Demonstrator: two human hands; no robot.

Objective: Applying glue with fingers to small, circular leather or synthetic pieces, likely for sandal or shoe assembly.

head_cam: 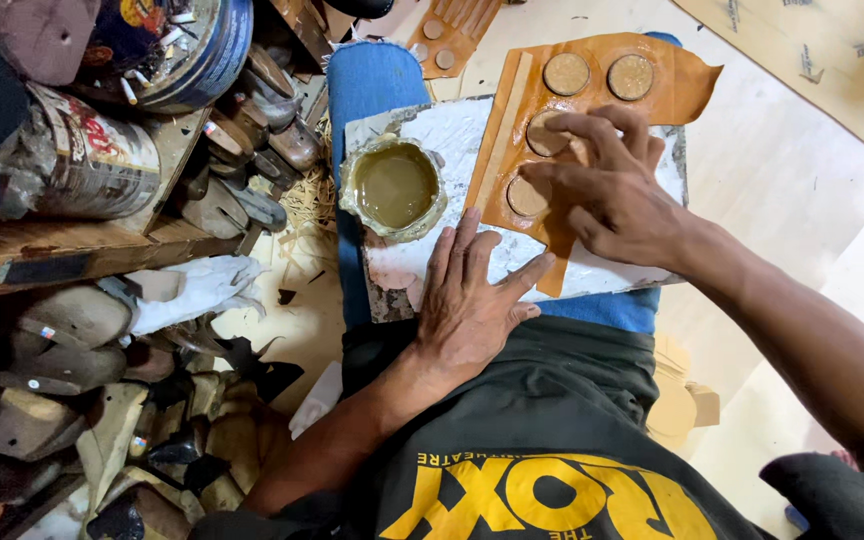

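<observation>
On the lap board — leather strip running lengthwise away, right hand pressing

Cobbler's workshop; worn shoe soles heaped on floor, glue pot, leather sheet, old tins

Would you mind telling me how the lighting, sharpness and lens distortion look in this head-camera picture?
Head view: soft, even light, with the pale floor bright at right; the shoe pile at left sits in deep shadow; the right hand, left hand and tan leather sheet are sharp, without motion blur; a slight sheen shows on the glue pot; wide-angle stretching towards the edges.
</observation>
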